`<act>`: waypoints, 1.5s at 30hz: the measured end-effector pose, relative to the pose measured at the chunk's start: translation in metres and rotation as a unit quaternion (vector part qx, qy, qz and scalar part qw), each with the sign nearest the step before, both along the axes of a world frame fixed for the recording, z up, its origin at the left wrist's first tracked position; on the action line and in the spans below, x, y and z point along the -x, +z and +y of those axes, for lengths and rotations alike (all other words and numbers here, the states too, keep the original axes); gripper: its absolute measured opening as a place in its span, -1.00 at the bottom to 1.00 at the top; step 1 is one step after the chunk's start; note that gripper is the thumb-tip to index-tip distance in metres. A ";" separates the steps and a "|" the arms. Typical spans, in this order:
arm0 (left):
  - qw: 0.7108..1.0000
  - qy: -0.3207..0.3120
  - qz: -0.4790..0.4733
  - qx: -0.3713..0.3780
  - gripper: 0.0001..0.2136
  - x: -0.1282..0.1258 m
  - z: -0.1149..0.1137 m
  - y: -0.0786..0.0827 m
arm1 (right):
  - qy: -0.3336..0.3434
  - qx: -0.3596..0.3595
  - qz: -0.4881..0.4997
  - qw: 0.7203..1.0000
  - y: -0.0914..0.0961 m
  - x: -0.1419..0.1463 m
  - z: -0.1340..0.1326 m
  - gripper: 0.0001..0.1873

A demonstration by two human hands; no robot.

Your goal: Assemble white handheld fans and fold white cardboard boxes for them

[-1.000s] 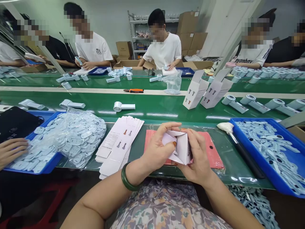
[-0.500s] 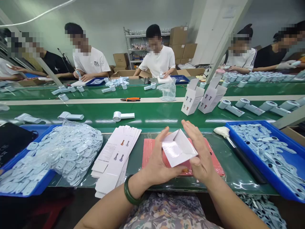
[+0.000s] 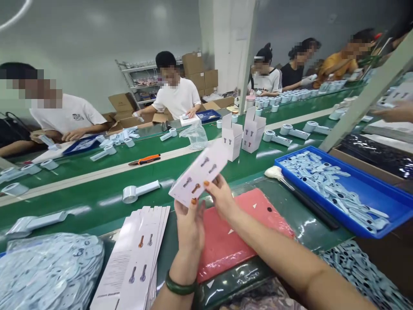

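Between my two hands is a white cardboard box [image 3: 200,170] with small printed product pictures, held tilted above the bench. My left hand [image 3: 190,224] grips its lower end, thumb on the printed face. My right hand [image 3: 221,196] has its fingers closed on the box's lower right edge. Under my forearms lies a red pad [image 3: 241,232] in clear plastic. Flat printed cartons [image 3: 132,258] lie in a fanned stack to the left. Past the held box, two upright white boxes [image 3: 231,140] with raised flaps stand on the green belt.
A blue tray [image 3: 364,193] of pale blue parts sits at right, beside a black-handled brush [image 3: 306,202]. A bag of pale parts [image 3: 54,271] lies at left. The green conveyor [image 3: 106,206] carries white handheld devices [image 3: 140,191] and orange pliers [image 3: 145,160]. Several co-workers sit opposite.
The box has turned from its open end facing me to its printed side, and moved up, away from me. Both hands shifted their grip. The view has swung right and tilted.
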State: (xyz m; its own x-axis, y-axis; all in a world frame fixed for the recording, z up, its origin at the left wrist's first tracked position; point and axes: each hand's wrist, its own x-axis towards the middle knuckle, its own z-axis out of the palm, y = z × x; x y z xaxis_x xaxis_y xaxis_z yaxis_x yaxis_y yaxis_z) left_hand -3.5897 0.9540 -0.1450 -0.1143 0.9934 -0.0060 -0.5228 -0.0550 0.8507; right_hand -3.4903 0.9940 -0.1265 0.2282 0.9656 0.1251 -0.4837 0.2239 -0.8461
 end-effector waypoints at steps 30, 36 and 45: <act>0.618 0.149 0.753 -0.170 -0.42 0.201 -0.129 -0.016 | 0.330 0.146 -0.263 0.895 0.004 0.045 -0.053 -0.93; 0.747 0.087 0.644 -0.141 -0.64 0.197 -0.135 0.015 | 0.436 0.119 -0.159 0.878 0.003 0.001 -0.117 -0.64; 0.733 -0.297 0.605 -0.089 -0.39 0.144 -0.173 0.043 | 0.438 0.259 -0.205 0.836 -0.032 -0.031 -0.173 -0.54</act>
State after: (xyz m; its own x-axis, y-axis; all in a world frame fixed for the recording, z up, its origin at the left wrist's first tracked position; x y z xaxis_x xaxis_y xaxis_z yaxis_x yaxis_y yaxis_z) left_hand -3.7337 0.7809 -0.1022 0.5248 0.8425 -0.1217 0.6324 -0.2901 0.7182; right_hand -3.4591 0.8209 -0.1586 -0.5553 0.6883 -0.4668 0.0848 -0.5115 -0.8551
